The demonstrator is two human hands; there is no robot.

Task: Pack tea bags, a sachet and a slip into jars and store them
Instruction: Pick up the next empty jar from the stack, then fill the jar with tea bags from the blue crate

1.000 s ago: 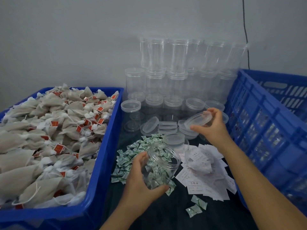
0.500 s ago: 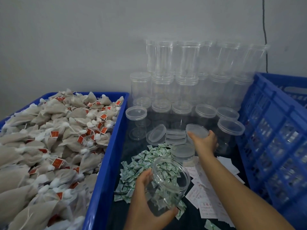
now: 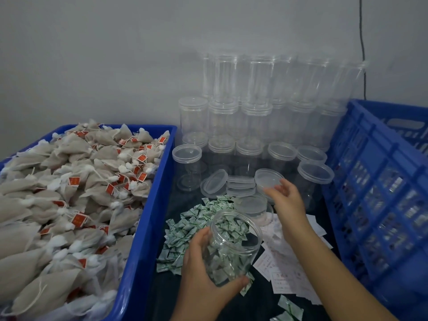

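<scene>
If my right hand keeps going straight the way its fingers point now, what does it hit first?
Probably the loose clear plastic lid leaning on the lid pile: the right hand points up and left with its fingertips already at that lid's rim. Whether they touch it is unclear.

Left hand (image 3: 203, 272) and right hand (image 3: 286, 202): bare, no gloves, rings or watch seen. Both forearms uncovered to frame edge; no sleeves seen. Nails short, unpainted.
</scene>
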